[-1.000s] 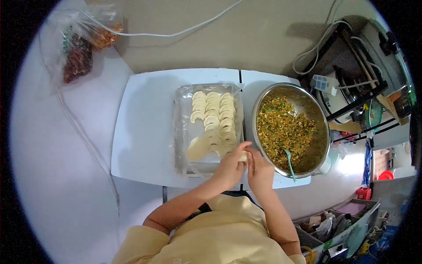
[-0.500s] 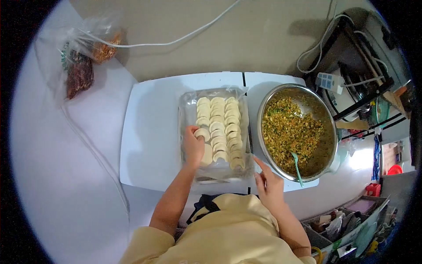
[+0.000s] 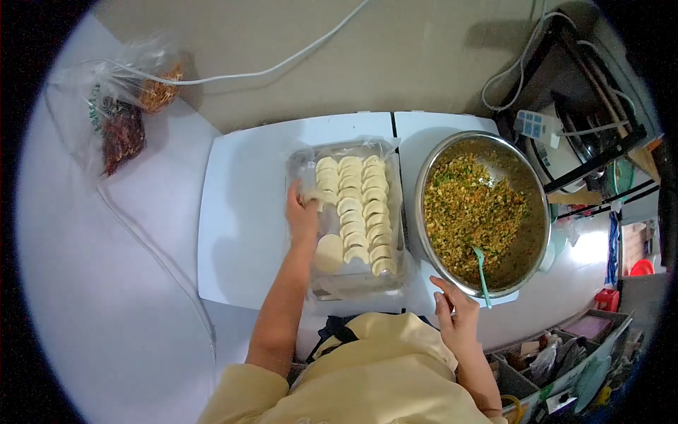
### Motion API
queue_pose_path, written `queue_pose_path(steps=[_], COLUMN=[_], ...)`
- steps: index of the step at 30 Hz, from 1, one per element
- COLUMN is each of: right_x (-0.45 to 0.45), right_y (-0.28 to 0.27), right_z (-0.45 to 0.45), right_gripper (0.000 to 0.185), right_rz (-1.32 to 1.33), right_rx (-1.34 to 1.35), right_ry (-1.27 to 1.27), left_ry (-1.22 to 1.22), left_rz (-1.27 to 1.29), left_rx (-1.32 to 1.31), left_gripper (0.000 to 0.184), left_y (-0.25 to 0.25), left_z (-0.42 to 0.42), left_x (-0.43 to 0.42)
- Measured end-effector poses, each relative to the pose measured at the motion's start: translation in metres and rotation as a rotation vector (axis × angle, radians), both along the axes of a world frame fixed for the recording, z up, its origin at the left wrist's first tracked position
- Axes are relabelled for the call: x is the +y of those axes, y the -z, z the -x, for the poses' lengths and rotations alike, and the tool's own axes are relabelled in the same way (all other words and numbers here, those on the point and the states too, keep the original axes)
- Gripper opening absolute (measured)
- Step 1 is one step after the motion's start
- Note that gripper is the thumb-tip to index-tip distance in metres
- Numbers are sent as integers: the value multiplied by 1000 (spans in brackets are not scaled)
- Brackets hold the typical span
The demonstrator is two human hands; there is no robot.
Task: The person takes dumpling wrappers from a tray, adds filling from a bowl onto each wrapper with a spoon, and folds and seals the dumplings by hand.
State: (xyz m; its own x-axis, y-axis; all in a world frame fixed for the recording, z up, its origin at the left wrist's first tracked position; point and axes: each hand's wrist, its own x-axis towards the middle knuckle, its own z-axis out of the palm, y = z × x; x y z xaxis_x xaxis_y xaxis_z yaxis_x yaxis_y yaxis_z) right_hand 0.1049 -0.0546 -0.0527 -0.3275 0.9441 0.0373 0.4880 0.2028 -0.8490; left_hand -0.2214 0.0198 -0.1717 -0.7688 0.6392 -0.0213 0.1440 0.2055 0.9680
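Note:
My left hand is over the left side of a tray lined with clear plastic. Its fingers are closed on a pale folded dumpling, smeared by motion. Several dumplings lie overlapping in rows in the tray. Below the left hand sits a round, flat dough wrapper; whether it is a stack I cannot tell. My right hand hovers off the tray's lower right, near the bowl, thumb and forefinger apart, holding nothing visible. A steel bowl of chopped filling has a pale green spoon in it.
The tray and bowl stand on a white table against a wall. Plastic bags of dried food hang at left. A power strip and a dark rack are at right. Storage bins stand at lower right.
My left hand has lifted the dumpling slightly up and left from its place above the wrapper. My right hand has moved away from the tray's corner, down and right.

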Motion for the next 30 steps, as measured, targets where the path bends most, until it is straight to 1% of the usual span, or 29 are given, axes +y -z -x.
queue_pose_path(steps=[2, 3, 5, 6, 8, 9, 11, 14, 18, 21, 23, 24, 25, 26, 27, 29, 30], right_x=[1, 1, 2, 2, 2, 2, 2, 1, -2, -3, -3, -3, -3, -3, -4, -4, -5], right_y=[0, -2, -4, -3, -4, -6, -9, -10, -6, -6, -6, -6, -5, -6, -6, -6, -6], right_z=[1, 2, 3, 2, 1, 1, 0, -3, -8, -7, -6, -6, -6, -5, -4, -4, -4], right_gripper=[27, 26, 26, 25, 24, 24, 23, 23, 20, 20, 20, 20, 20, 20, 20, 20, 20], right_rz=[-12, 10, 30, 4, -21, -26, -32, -37, -28, -32, -25, -35, -44, -44, -37, -27, -23], right_rx=[10, 16, 22, 25, 29, 25, 22, 11, 36, 35, 33, 31, 28, 29, 43, 56, 53], right_ry=[1, 11, 23, 8, -2, -5, -6, 17, 29, 25, 26, 25, 25, 28, 33, 35, 24], left_ry=[106, 103, 5, 6, 78, 82, 250, 293, 274, 278, 119, 120, 61, 1, 3, 72, 70], left_rz=[-8, -9, 251, 250, 386, 385, 428, 499, 483, 493, 378, 377, 540, 694, 695, 710, 713], left_rx=[-87, -86, 98, 99, 584, 586, 992, 948, 880, 908, 1046, 1048, 858, 661, 662, 985, 985], left_gripper=[26, 26, 21, 21, 21, 21, 23, 28, 31, 26, 24, 24, 26, 29, 29, 36, 36], left_y=[4, -2, -20, -20, -22, -22, -22, -28, -14, -9, 2, -10, -34, -46, -42, -31, -30], left_z=[22, 25, 30, 34, 43, 48, 54, 57, 62, 60, 59, 52, 40, 34, 35, 41, 40], left_x=[16, 24, 39, 46, 57, 62, 67, 70, 73, 70, 66, 65, 64, 63, 63, 60, 59])
